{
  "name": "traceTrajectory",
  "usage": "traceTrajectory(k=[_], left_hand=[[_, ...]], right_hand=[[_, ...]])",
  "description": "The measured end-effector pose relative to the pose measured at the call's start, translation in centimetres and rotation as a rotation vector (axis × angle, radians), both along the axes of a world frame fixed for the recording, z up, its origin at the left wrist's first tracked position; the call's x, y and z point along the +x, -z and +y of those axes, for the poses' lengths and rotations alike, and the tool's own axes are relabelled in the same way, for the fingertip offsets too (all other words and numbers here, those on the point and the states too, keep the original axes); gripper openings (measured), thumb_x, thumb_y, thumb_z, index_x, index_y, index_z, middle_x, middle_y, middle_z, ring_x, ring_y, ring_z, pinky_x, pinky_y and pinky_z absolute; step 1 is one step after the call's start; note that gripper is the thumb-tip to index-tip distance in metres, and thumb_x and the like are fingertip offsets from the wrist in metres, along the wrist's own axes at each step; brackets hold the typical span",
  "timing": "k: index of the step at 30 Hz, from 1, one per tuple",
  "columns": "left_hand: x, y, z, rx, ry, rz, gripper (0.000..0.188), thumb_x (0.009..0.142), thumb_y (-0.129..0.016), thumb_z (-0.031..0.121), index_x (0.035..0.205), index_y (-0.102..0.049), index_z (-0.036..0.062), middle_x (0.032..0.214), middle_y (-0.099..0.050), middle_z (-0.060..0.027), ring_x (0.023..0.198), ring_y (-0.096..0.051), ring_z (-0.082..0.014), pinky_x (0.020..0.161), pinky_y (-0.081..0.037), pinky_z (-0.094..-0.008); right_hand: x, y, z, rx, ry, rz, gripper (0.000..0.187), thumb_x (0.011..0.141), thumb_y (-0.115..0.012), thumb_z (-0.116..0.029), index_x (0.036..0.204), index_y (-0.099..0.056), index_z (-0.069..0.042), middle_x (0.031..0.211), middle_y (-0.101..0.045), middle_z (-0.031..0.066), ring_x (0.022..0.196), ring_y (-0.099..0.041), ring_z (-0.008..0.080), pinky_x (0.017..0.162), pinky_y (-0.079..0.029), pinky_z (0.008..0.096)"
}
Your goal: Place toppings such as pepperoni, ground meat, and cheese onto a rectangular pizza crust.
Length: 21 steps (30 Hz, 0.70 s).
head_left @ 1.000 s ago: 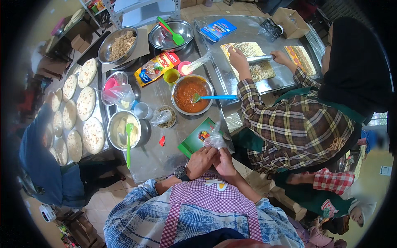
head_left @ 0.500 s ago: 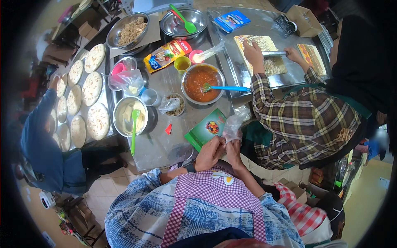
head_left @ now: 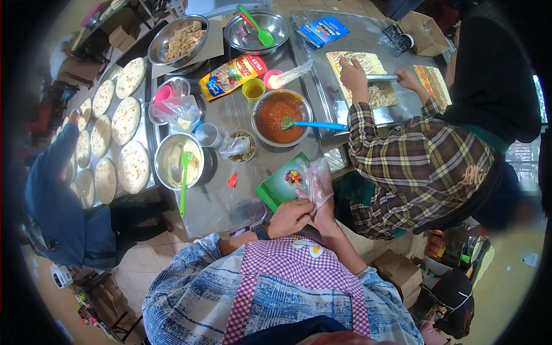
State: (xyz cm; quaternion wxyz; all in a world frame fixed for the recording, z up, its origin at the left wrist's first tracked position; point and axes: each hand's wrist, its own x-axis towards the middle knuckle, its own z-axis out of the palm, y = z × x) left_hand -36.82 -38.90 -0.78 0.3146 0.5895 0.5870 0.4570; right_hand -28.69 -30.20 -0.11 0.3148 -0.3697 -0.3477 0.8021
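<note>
A clear plastic glove covers most of my right hand, whose fingers are stretched upward inside it. My left hand, with a dark band at the wrist, is at the glove's lower part; its fingers are closed on the thin plastic. Just beyond both hands lies a green box with a colourful picture, at the table's near edge. Farther up stands a steel bowl of orange-red sauce, a blue-handled brush resting in it. To the left, a bowl of pale cream holds a green spatula.
Round flatbreads cover a tray at left, beside a person in blue. At right, a person in a plaid shirt works over a topped slab. Cups, a yellow pouch and a bowl of brown crumbs crowd the table.
My right hand has slid up into the plastic glove, with its fingers now extended. My left hand has shifted slightly left and down, to the glove's lower part.
</note>
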Motion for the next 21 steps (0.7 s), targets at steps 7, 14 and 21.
traceTrajectory(k=[7,14,21], left_hand=[[0.0,0.8,0.1,0.011,0.199,-0.074,0.011,0.075,-0.048,0.01,0.08,-0.05,-0.0004,0.075,-0.05,-0.0158,0.073,-0.053,-0.0326,0.065,-0.044,-0.0375],[-0.1,1.5,-0.3,-0.062,0.288,-0.188,0.015,0.078,-0.046,0.013,0.083,-0.051,-0.0001,0.081,-0.053,-0.0166,0.075,-0.055,-0.0326,0.066,-0.044,-0.036],[-1.1,1.0,-0.3,-0.235,0.465,-0.181,0.013,0.08,-0.047,0.014,0.082,-0.05,0.0013,0.07,-0.05,-0.0151,0.066,-0.054,-0.0266,0.062,-0.042,-0.0331]], right_hand=[[1.8,3.5,0.9,-0.008,-0.078,-0.038,0.052,0.09,-0.043,-0.037,0.135,-0.026,-0.017,0.133,-0.035,0.0049,0.118,-0.04,0.0194,0.089,-0.042,0.0404],[1.1,1.7,1.0,-0.283,-0.232,0.174,0.065,0.086,-0.03,-0.06,0.139,-0.018,-0.023,0.144,-0.019,0.0012,0.13,-0.022,0.0235,0.092,-0.034,0.0503],[1.1,3.3,-0.3,-0.372,-0.134,0.263,0.059,0.085,-0.031,-0.059,0.136,-0.025,-0.031,0.14,-0.025,0.0026,0.129,-0.022,0.0285,0.096,-0.028,0.052]])
